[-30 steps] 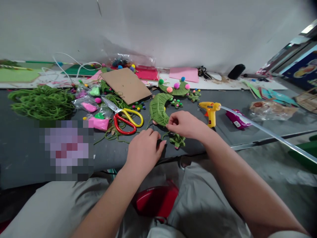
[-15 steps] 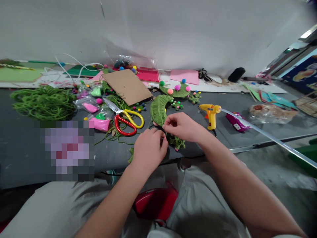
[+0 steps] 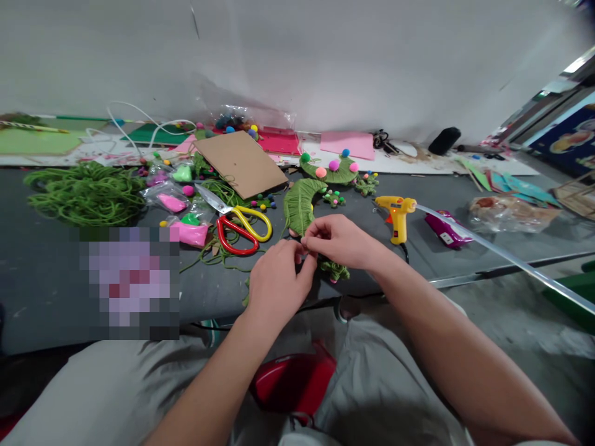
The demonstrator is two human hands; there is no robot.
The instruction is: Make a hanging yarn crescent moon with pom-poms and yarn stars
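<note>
Readable text: none.
Purple packet [image 3: 437, 225]: near the surface's right end, between back and front edges; its white label [image 3: 449, 238] carries marks too small to read.
Blue poster [image 3: 572, 135]: beyond the surface's far right corner; picture visible, any lettering too blurred to read.

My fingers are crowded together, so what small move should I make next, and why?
I'd probably ease the right hand away from the left hand: the two crowd together by the near end of the closer green crescent, hiding whatever they may hold, so a small gap might reveal it.
</note>
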